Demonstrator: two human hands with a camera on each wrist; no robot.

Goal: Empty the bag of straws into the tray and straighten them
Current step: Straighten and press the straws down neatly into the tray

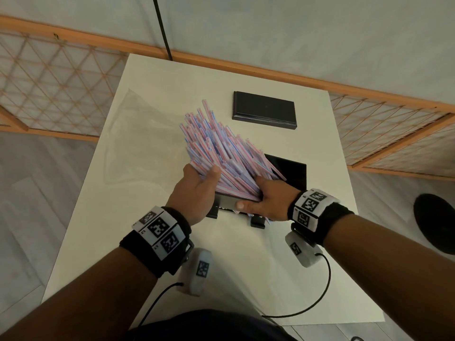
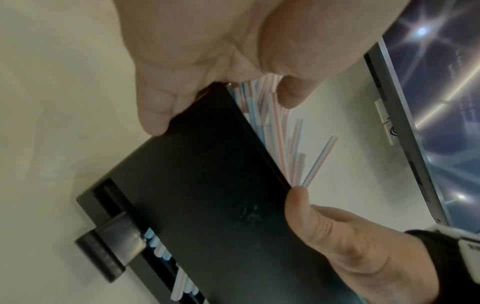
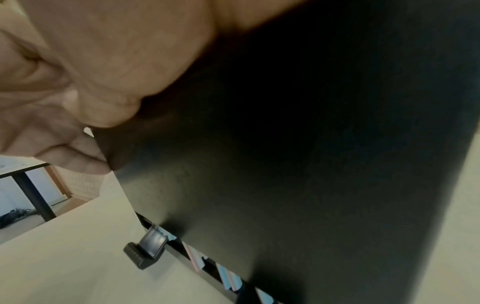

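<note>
A thick bundle of pink-and-blue striped straws (image 1: 216,143) stands fanned out in the black tray (image 1: 293,173) near the middle of the white table. My left hand (image 1: 197,188) grips the bundle's left side, thumb over the straws (image 2: 280,127) and fingers (image 2: 155,111) on the tray's outer wall (image 2: 207,185). From the right, my right hand (image 1: 268,200) clasps the bundle's base, its thumb lying along the near wall. In the right wrist view my palm (image 3: 91,72) lies against that dark wall (image 3: 285,144), and straw ends (image 3: 228,275) show in a slot below. The clear bag (image 1: 138,134) lies flat to the left.
A black lid (image 1: 264,110) lies flat at the far side of the table. Small black feet (image 3: 145,253) jut from the tray's near edge. A wooden lattice screen (image 1: 49,89) stands behind the table, and a dark round object (image 1: 435,222) is on the floor at right.
</note>
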